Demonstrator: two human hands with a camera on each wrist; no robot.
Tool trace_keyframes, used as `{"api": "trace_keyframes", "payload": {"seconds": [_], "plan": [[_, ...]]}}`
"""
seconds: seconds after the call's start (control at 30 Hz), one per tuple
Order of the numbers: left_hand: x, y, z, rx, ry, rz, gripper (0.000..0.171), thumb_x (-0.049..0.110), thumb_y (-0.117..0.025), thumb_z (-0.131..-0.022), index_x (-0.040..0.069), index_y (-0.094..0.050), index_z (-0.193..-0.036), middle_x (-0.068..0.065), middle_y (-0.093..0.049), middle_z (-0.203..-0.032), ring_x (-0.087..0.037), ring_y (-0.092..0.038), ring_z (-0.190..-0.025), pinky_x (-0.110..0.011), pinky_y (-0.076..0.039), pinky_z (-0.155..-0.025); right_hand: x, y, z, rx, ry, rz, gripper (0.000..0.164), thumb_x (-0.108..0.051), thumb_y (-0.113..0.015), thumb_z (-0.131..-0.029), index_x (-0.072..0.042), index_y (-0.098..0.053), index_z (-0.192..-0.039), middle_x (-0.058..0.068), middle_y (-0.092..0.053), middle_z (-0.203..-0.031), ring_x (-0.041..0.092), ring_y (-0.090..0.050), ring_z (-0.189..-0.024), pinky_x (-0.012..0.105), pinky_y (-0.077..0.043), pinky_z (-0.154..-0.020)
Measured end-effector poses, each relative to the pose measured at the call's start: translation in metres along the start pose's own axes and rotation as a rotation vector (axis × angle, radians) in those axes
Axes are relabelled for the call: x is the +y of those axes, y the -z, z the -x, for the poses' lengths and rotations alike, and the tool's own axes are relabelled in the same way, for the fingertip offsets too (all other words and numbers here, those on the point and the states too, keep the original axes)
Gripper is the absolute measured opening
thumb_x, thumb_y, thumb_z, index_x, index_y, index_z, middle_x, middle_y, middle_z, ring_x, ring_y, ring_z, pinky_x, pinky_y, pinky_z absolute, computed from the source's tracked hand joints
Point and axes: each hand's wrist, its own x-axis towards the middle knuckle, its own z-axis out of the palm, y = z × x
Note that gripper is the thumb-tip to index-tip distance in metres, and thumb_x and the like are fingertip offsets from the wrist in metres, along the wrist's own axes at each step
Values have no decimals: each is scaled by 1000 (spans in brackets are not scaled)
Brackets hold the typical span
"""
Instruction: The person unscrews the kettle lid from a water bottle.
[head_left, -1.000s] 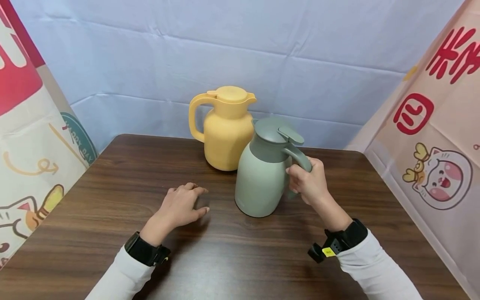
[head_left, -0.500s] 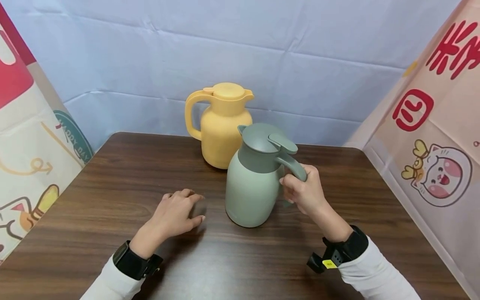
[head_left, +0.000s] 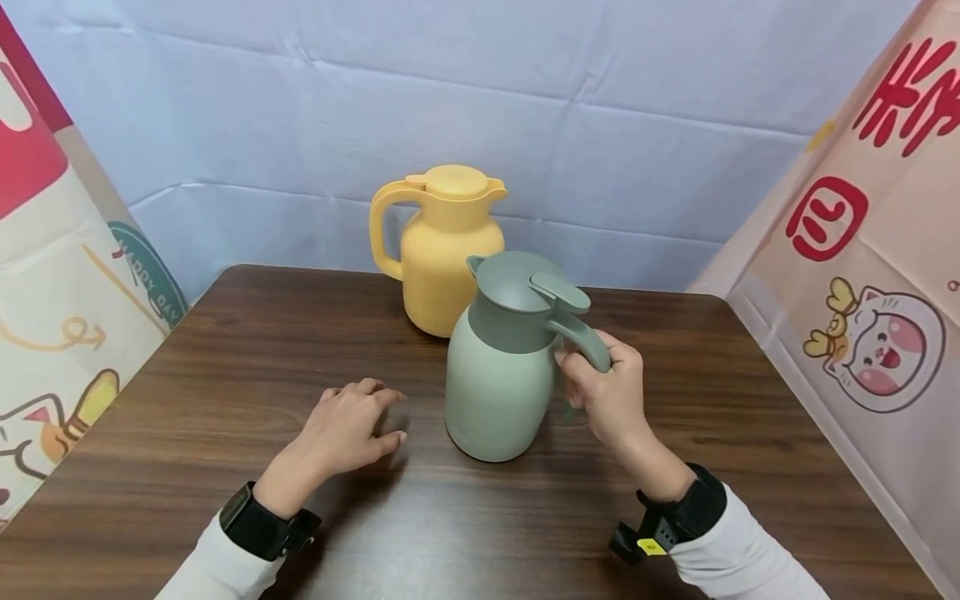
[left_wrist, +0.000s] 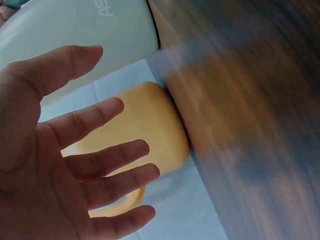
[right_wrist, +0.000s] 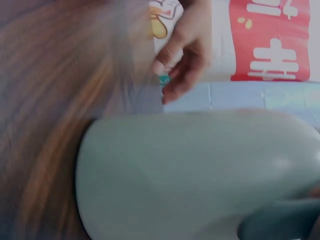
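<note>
A pale green thermos jug with a darker green lid stands upright at the middle of the table, its spout toward the back left. My right hand grips its handle from the right side. To the left of the jug, my left hand hovers low over the wood, fingers spread and relaxed, holding nothing. In the left wrist view the palm faces the two jugs. Behind the green one stands a yellow thermos jug, its handle to the left and its right side partly covered.
The dark wooden table has rounded back corners. A pale blue cloth hangs behind it, and printed cloths hang at the left and right.
The green thermos jug has come toward me and a little left in my right hand's grip, uncovering more of the yellow one. My left hand has barely shifted.
</note>
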Motion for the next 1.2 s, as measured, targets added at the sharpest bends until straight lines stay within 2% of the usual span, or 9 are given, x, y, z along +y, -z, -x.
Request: {"api": "trace_keyframes", "payload": {"seconds": [0.13, 0.23, 0.37, 0.43, 0.63, 1.0, 1.1, 1.2], "plan": [[-1, 5, -3, 45, -24, 5, 44, 33, -72, -79, 11, -64, -116, -13, -58, -114, -33, -57, -100, -54, -42, -78, 3, -5, 5, 145, 35, 168, 15, -1, -59, -87, 5, -57, -73, 6, -39, -46, 20, -40, -38, 27, -36, -40], [0, 9, -7, 89, -49, 17, 43, 33, -72, -78, 11, -65, -115, -11, -59, -113, -31, -57, -100, -52, -44, -76, 7, -7, 8, 164, 36, 87, 15, -1, -58, -88, 4, -56, -74, 3, -34, -45, 16, -35, -37, 27, -31, -39], [2, 19, -13, 163, -90, 41, 43, 34, -73, -77, 11, -65, -113, -10, -59, -111, -28, -58, -96, -46, -47, -70, 12, -7, 9, 118, 73, -70, 15, 3, -55, -88, 4, -54, -73, 0, -27, -43, 13, -25, -34, 29, -23, -36], [4, 24, -16, 198, -110, 56, 43, 33, -73, -77, 11, -65, -114, -10, -59, -112, -28, -58, -96, -45, -47, -69, 14, -7, 8, 90, 102, -87, 22, 5, -52, -88, 2, -50, -67, 0, -25, -43, 13, -22, -33, 30, -21, -35], [15, 44, -25, 291, -156, 56, 42, 33, -72, -78, 11, -65, -114, -10, -58, -113, -28, -57, -99, -47, -45, -72, 14, -5, 5, 21, 113, -92, 40, 12, -47, -85, -7, -27, -56, 0, -22, -41, 14, -20, -32, 31, -21, -34], [53, 82, -42, 617, -387, 115, 30, 26, -71, -77, 8, -66, -101, -12, -60, -108, -28, -59, -90, -42, -43, -63, 16, -2, 0, 5, 120, -79, 40, 12, -47, -84, -6, -27, -54, 1, -24, -39, 14, -22, -30, 31, -21, -33], [60, 91, -50, 649, -415, 130, 33, 26, -70, -77, 6, -65, -102, -13, -59, -108, -27, -58, -91, -40, -43, -62, 17, -2, 1, 6, 119, -74, 40, 11, -47, -84, -6, -27, -54, 1, -24, -39, 14, -21, -31, 31, -20, -33], [66, 96, -58, 652, -422, 156, 37, 27, -69, -78, 5, -63, -107, -13, -57, -111, -26, -57, -95, -41, -44, -64, 17, -2, 1, 4, 112, -65, 40, 11, -47, -84, -7, -27, -54, 1, -24, -39, 14, -20, -31, 31, -20, -34]]}}
